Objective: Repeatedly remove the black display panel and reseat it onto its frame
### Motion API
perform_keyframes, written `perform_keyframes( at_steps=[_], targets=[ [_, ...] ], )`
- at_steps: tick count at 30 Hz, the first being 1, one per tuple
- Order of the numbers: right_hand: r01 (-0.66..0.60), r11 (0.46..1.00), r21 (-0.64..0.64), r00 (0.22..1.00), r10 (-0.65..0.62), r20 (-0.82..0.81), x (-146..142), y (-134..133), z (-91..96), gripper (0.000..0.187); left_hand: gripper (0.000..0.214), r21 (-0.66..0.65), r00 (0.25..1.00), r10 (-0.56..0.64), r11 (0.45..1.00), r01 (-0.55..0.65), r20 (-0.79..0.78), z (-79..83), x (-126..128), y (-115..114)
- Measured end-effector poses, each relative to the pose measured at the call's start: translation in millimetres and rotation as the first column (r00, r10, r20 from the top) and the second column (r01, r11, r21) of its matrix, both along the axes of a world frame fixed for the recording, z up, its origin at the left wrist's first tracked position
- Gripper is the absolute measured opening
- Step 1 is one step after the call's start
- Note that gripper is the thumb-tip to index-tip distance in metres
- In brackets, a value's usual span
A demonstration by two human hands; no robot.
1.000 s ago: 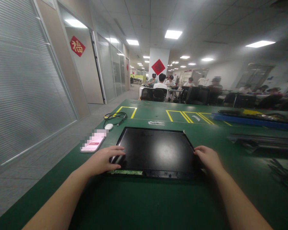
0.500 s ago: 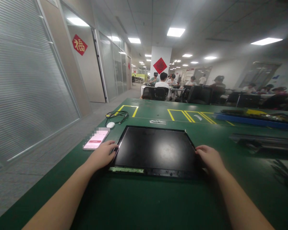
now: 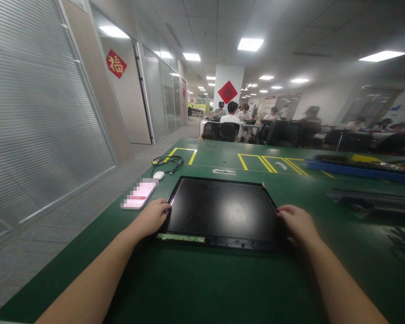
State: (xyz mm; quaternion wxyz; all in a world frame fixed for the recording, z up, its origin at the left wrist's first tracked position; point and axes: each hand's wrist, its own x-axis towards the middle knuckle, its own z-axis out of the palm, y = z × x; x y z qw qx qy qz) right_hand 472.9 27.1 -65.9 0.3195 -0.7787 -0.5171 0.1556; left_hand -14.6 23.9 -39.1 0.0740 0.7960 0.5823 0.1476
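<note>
A black display panel lies face up before me on the green table, a green circuit strip along the left part of its near edge. My left hand grips the panel's left edge, fingertips on the rim. At the opposite edge, my right hand pinches the rim with thumb and fingers; some of its fingers are hidden beneath or behind the edge. Left of the panel are a phone with a lit pink screen and a white computer mouse.
A coiled black cable lies behind the mouse. Yellow tape outlines mark the far part of the green table. To the right are a blue tray and long dark parts. Several people sit at desks beyond.
The view has shifted slightly, so everything appears a little farther right. My left fingers have closed more onto the panel's left edge; my right hand stays on its edge.
</note>
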Motion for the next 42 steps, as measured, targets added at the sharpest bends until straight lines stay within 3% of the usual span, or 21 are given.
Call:
perform_keyframes(
  at_steps=[9,14,19,24,32,42],
  targets=[
    [0.006,1.0,-0.005,1.0,-0.006,0.005,-1.5,-0.8,5.2,0.023,0.036,0.018,0.998,0.016,1.0,-0.017,0.058,-7.2,-2.8,2.0],
    [-0.01,1.0,0.023,1.0,0.01,-0.008,1.4,1.4,-1.3,0.024,0.047,0.009,0.994,0.051,0.999,-0.052,0.094,-12.9,-2.4,2.6],
    [0.035,0.997,0.062,0.999,-0.036,0.004,2.4,-2.7,3.4,0.031,0.058,0.048,0.991,0.124,0.991,-0.126,0.048,-22.0,-8.8,8.1],
    [0.102,0.994,0.051,0.991,-0.105,0.082,6.3,-6.3,9.8,0.032,0.049,0.016,0.989,0.146,0.989,-0.146,-0.033,-29.0,-15.3,14.8],
    [0.003,0.998,-0.058,1.0,-0.003,0.006,5.6,5.2,-14.1,0.033,0.045,0.044,0.993,0.119,0.992,-0.119,-0.007,-26.4,-16.4,16.8],
    [-0.013,0.999,-0.053,1.0,0.013,-0.002,4.6,4.0,-13.4,0.036,0.05,0.03,0.989,0.074,0.996,-0.079,0.131,-18.6,-17.7,15.4]
  ],
)
